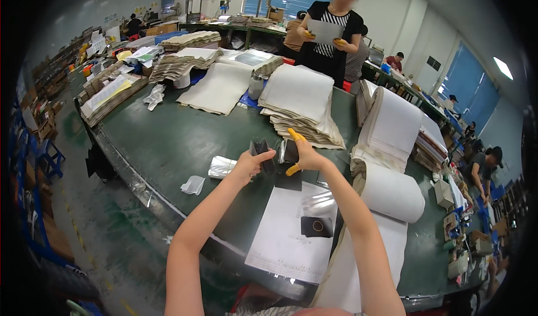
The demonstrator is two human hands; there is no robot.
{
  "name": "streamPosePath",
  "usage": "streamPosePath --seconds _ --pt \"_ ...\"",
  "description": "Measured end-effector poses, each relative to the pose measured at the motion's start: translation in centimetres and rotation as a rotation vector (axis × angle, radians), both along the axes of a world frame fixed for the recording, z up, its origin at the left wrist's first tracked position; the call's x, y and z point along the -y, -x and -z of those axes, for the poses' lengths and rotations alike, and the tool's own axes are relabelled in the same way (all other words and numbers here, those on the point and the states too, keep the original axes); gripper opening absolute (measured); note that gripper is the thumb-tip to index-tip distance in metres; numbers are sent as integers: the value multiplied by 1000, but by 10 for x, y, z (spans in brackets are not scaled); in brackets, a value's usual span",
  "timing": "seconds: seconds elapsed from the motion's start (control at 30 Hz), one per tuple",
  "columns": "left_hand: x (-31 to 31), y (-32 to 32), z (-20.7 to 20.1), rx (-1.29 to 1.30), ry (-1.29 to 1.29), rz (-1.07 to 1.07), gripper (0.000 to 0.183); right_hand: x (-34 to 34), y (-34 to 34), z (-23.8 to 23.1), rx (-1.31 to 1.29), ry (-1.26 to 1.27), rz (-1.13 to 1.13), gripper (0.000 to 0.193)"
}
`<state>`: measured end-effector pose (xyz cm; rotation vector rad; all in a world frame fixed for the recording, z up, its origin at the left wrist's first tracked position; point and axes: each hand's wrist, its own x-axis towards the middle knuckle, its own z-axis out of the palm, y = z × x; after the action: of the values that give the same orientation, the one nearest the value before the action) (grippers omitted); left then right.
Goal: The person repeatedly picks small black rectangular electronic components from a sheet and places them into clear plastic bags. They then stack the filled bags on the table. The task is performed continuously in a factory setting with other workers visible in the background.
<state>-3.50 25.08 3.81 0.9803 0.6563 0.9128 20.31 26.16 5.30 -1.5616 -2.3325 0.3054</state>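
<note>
Dark folded piece: held above the green table, just left of the clear bag.
Left hand: fingers closed on the dark piece from below.
Right hand: closed on a shiny clear bag, yellow fingertip covers on.
Relation: piece and bag mouth nearly touch; the piece's long axis runs roughly upright.
Below: white sheet bearing another bagged dark piece.
Right: curled paper stacks.

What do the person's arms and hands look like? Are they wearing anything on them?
Both forearms are bare, with no sleeves in view. The left hand wears nothing that shows. The right hand has yellow covers on some fingertips. No watch or bracelet shows.
</note>
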Motion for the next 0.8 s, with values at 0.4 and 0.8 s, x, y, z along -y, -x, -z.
streamPosePath --seconds 0.4,0.8 --pt "-12 -25 4 -115 -35 52 23 59 29 11 -900 344 484 117" --pt "-5 -38 -2 -134 -70 78 31 49 3 28 -743 216 318 108"
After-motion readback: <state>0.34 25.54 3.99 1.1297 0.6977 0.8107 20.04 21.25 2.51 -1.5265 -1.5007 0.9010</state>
